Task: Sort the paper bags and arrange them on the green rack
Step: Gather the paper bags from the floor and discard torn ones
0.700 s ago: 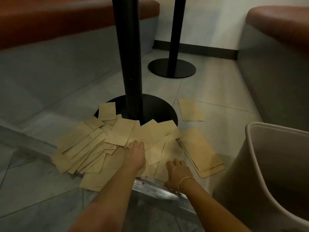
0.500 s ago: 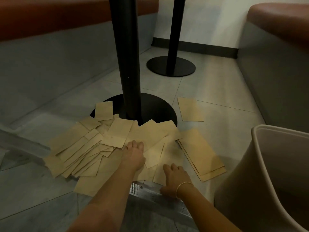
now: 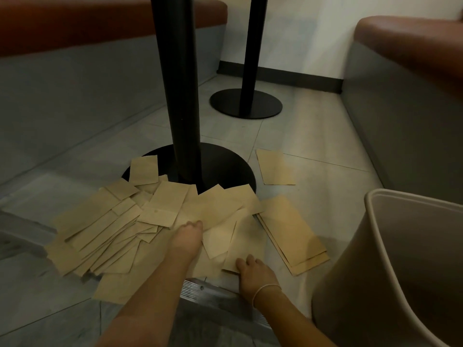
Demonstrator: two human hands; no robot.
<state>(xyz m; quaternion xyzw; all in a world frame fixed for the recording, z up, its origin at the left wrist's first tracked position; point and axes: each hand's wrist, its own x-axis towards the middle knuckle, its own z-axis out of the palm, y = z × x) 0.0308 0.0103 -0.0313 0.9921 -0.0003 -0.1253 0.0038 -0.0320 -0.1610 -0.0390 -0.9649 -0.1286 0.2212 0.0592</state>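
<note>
Several flat brown paper bags (image 3: 160, 211) lie scattered in a loose pile on the tiled floor. A neater stack of long bags (image 3: 295, 234) sits at the pile's right, and a single bag (image 3: 274, 167) lies apart farther back. My left hand (image 3: 186, 237) rests on the middle of the pile, fingertips bent down onto the bags. My right hand (image 3: 253, 271) holds the near edge of one bag (image 3: 246, 242), fingers on top of it, and that edge is slightly raised. No green rack is in view.
A black table pole on a round base (image 3: 225, 166) stands right behind the pile, with a second pole and base (image 3: 246, 103) farther back. A beige bin (image 3: 390, 259) stands at my right. Benches line both sides. A metal floor strip (image 3: 213, 294) runs under my wrists.
My left hand's fingers have bent down onto the pile. My right hand has settled on the near edge of one bag, which lifts slightly. The pile itself has hardly shifted.
</note>
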